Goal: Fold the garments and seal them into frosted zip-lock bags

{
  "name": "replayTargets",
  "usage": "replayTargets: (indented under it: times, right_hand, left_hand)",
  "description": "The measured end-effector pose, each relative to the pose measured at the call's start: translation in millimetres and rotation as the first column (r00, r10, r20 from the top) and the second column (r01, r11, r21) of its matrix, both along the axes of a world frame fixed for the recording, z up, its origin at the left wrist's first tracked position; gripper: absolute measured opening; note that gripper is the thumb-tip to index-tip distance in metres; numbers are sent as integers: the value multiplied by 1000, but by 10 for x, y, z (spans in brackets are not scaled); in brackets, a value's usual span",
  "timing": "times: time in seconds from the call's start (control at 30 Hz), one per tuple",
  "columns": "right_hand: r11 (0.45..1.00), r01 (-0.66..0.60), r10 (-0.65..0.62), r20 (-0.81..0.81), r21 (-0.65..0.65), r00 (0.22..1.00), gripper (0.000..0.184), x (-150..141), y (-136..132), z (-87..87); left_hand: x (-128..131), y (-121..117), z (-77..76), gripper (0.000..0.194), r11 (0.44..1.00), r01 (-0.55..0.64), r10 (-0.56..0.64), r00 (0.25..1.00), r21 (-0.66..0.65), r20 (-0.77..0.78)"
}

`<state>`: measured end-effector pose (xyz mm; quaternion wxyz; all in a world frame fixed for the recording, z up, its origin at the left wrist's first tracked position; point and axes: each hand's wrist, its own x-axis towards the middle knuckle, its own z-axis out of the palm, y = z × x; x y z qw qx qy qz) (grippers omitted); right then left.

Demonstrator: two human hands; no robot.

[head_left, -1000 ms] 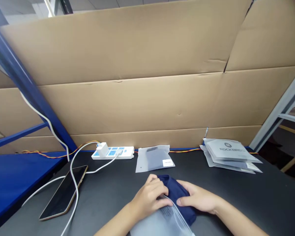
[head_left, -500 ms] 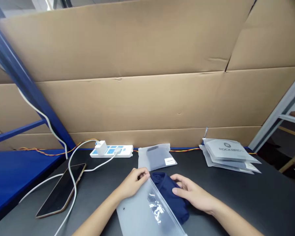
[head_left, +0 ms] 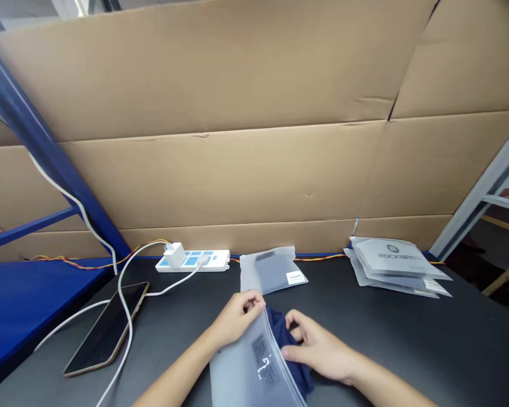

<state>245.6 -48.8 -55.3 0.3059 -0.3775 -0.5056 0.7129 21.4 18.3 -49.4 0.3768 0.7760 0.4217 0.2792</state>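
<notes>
My left hand (head_left: 241,317) pinches the upper corner of a frosted zip bag (head_left: 248,370), close to its opening edge. A folded navy blue cloth item (head_left: 299,373) sits at that opening, partly inside the bag and partly out on the right. My right hand (head_left: 316,347) grips the navy cloth from its outer side, thumb in front and fingers curled behind. Dark printing shows on the clear strip of the bag. How far the cloth reaches inside is hidden by the bag.
A packed frosted bag with a white label (head_left: 271,270) lies just beyond my hands. At the right is a stack of packed bags (head_left: 394,260). On the left are a phone (head_left: 106,330), a white cable (head_left: 127,316) and a power strip (head_left: 216,260). Cardboard (head_left: 254,181) walls the back.
My right hand has moved left, carrying the navy cloth farther into the bag's opening. The bag's edge now bows outward, and less of the cloth shows.
</notes>
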Motion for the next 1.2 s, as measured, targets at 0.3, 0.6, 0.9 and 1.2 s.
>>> replayTargets:
  times: [0.3,0.6,0.9,1.2]
  right_hand:
    - [941,222,-254,101,256,962,28,-74,-26,-42]
    - [904,-136,22,274,405,962,27,-62,-146,218]
    - [869,-230,105,292,438,951,50,-53,-192,316]
    - [864,-40,-53,170,502,984,32,3,-104,265]
  left_hand:
    - [-11,36,-31,28,999,-7,9,999,-39,49]
    - [-23,39,-32,29,999,0,2,999,-52,54]
    - [28,-6,29,28,998,11,-7,999,-69,46]
    - [-6,8,90,34,987,-159,158,965,-12,209]
